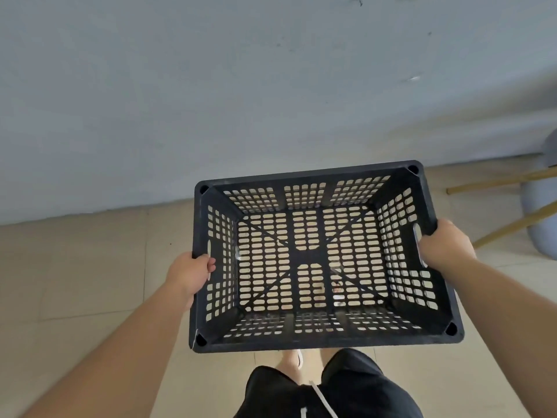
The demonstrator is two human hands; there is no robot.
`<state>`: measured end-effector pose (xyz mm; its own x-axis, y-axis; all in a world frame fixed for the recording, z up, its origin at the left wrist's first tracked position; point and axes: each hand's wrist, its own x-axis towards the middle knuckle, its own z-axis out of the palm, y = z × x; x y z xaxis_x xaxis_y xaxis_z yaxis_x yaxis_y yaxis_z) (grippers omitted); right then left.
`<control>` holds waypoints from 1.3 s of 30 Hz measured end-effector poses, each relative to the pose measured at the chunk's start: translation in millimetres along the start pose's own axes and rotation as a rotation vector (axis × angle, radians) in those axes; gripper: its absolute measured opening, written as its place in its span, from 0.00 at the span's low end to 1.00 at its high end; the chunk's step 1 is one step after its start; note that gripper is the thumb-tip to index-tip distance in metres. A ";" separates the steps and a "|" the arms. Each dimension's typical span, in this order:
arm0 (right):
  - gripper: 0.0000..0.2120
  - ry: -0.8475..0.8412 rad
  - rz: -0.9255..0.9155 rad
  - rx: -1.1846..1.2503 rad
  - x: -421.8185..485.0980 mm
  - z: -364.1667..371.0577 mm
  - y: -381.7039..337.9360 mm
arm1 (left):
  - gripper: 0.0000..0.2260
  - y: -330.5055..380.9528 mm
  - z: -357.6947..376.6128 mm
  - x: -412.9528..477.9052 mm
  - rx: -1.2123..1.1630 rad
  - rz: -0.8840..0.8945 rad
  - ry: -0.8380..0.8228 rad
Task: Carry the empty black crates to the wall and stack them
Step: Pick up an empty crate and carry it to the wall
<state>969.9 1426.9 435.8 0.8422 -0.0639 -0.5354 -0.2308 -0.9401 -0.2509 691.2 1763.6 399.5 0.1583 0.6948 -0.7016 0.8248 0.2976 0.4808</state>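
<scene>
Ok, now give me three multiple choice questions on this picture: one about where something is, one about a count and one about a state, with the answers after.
1. Where do the left hand and the right hand hold the crate?
A. both on the near long side
B. one on each short side
C. both under its base

2. How many crates are in view?
A. one
B. two
C. three

3. What does the crate hold?
A. bottles
B. folded cloth
C. nothing

Answers:
1 B: each hand grips the rim of a short side.
2 A: only the held crate shows in front of the wall, and none stands there yet.
3 C: the floor shows through the holes of its bare base.
</scene>
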 end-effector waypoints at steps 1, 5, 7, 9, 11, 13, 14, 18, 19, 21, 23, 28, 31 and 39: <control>0.15 -0.003 0.000 0.001 14.2 3.7 -5.5 | 0.13 7.0 7.1 11.5 0.001 -0.003 -0.001; 0.16 -0.038 -0.002 0.002 71.0 21.3 -30.6 | 0.13 28.3 37.9 57.6 0.009 -0.036 0.028; 0.15 -0.047 -0.005 -0.009 100.5 34.9 -41.6 | 0.13 32.7 54.2 83.1 0.024 -0.058 0.046; 0.15 -0.053 -0.005 -0.021 128.6 51.7 -51.3 | 0.14 32.8 69.8 110.3 0.027 -0.080 0.057; 0.14 -0.057 -0.002 -0.034 155.5 70.8 -61.0 | 0.13 32.1 84.6 138.2 0.022 -0.099 0.061; 0.14 -0.063 0.012 -0.036 180.8 93.2 -70.1 | 0.12 29.6 98.4 167.4 0.016 -0.112 0.065; 0.14 -0.068 0.018 -0.036 193.5 106.5 -73.5 | 0.11 27.7 105.9 183.4 0.011 -0.110 0.059; 0.13 -0.079 0.032 -0.056 244.0 167.4 -79.7 | 0.11 16.6 138.6 250.4 0.023 -0.128 0.049; 0.13 -0.076 0.031 -0.055 256.0 183.6 -79.9 | 0.11 12.3 146.5 267.8 0.023 -0.125 0.049; 0.13 -0.075 0.032 -0.049 277.4 214.0 -79.1 | 0.12 3.0 161.4 301.4 0.018 -0.125 0.048; 0.14 -0.074 0.033 -0.048 298.4 244.5 -78.8 | 0.12 -6.2 177.7 336.2 -0.001 -0.131 0.053; 0.15 -0.076 0.019 -0.042 346.8 306.9 -76.0 | 0.11 -28.4 216.2 405.4 -0.018 -0.127 0.081; 0.15 -0.067 0.022 -0.040 375.5 339.4 -69.4 | 0.12 -40.9 239.6 441.6 -0.013 -0.123 0.083; 0.17 -0.040 0.034 -0.048 430.3 390.8 -65.0 | 0.10 -57.5 285.3 499.3 -0.010 -0.137 0.109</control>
<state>1156.9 1591.4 -93.5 0.8141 -0.0837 -0.5747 -0.2344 -0.9527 -0.1934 877.7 1906.6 -128.5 -0.0159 0.7138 -0.7001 0.8292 0.4007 0.3897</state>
